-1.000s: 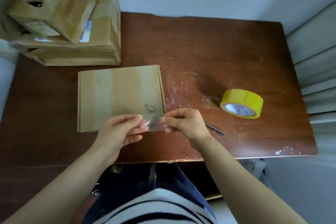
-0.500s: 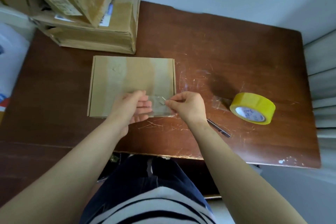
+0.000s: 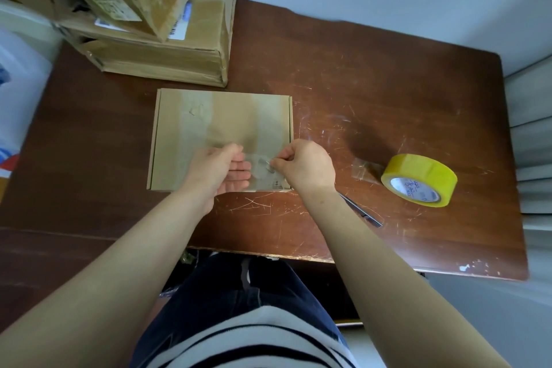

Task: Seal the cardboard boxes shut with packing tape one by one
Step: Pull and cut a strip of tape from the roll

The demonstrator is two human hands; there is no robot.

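A flat, closed cardboard box (image 3: 209, 122) lies on the brown table (image 3: 373, 92), with clear tape strips across its lid. A short piece of clear tape (image 3: 260, 166) is stretched between my two hands above the box's near right corner. My left hand (image 3: 219, 169) holds its left end, fingers mostly straight. My right hand (image 3: 304, 166) pinches the right end between thumb and fingers. A yellow roll of packing tape (image 3: 419, 178) lies on the table to the right, a loose end sticking out toward the hands.
Two larger cardboard boxes (image 3: 167, 48) are stacked at the table's far left corner, the upper one tilted. A thin dark tool (image 3: 363, 213) lies partly under my right forearm. A wall runs behind the table and pale panels stand at the right.
Both hands have carried the tape piece away from me, from the box's near edge to above its near right corner. The roll and the boxes stayed where they were.
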